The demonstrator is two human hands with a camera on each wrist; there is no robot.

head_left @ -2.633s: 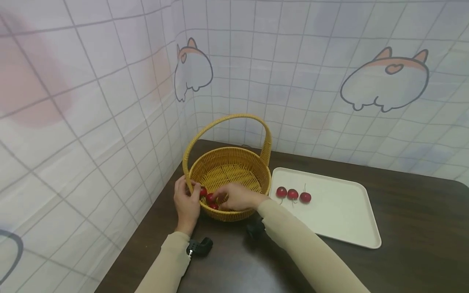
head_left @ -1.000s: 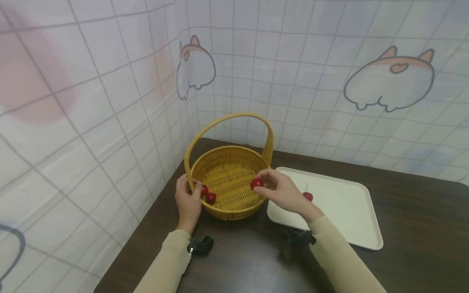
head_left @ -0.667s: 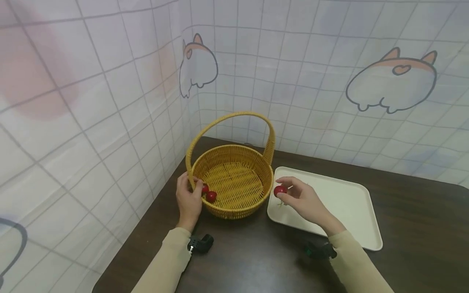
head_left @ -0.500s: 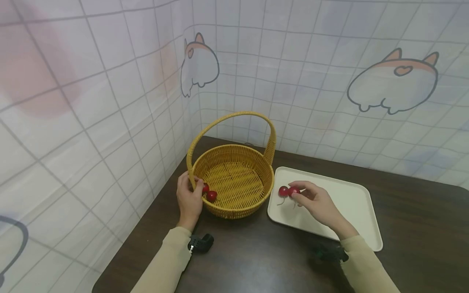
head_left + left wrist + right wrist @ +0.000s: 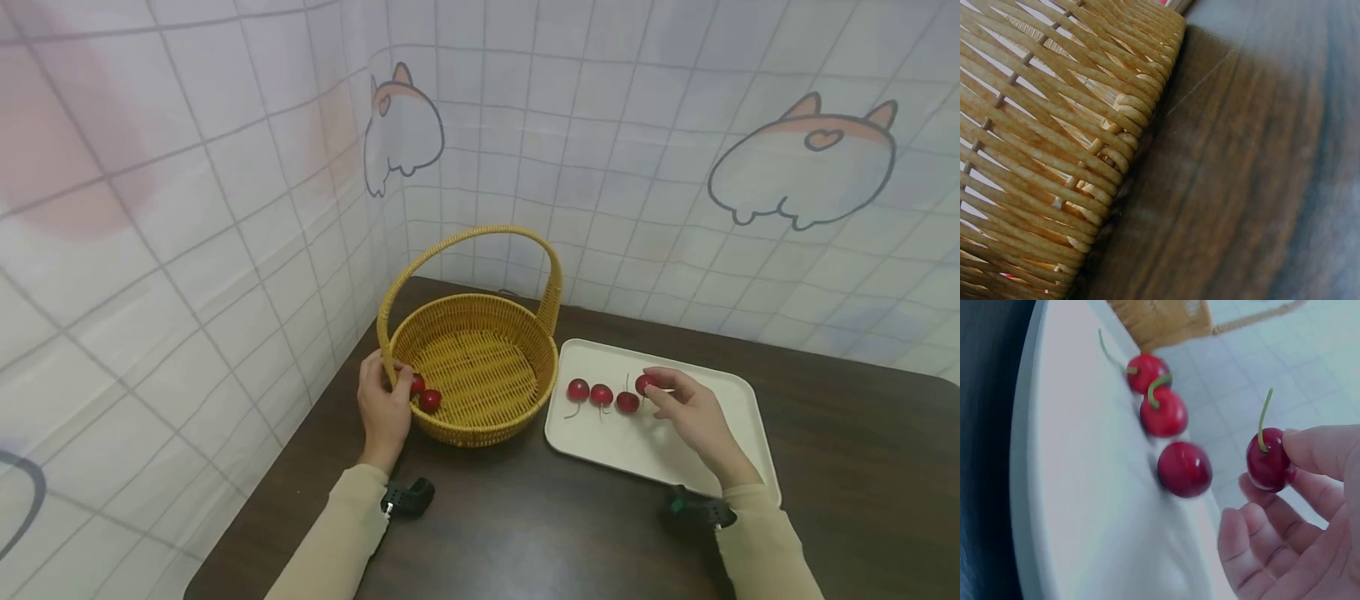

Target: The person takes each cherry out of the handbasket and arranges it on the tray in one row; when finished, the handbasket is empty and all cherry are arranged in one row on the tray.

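My left hand (image 5: 385, 408) grips the left rim of the yellow wicker basket (image 5: 476, 433), thumb inside by the handle's foot. Two red cherries (image 5: 430, 401) lie in the basket near that thumb, one partly hidden by it. My right hand (image 5: 693, 417) pinches a dark red cherry (image 5: 1266, 461) between thumb and fingers, its green stem pointing up in the right wrist view. That cherry is over the white tray (image 5: 697, 442). Beside it, three cherries (image 5: 602, 395) form a row on the tray. The left wrist view shows the basket's woven wall (image 5: 1054, 137), not the hand.
A dark wooden table (image 5: 480, 517) carries the basket and, to its right, the tray. The tall basket handle (image 5: 480, 233) arches over the basket. A grid-patterned curtain (image 5: 600, 167) stands behind and on the left. Each wrist wears a black device (image 5: 408, 497).
My right hand has taken a cherry from the basket and carried it right, over the other cherries, to the row's right end on the tray. My left hand stays at the basket rim.
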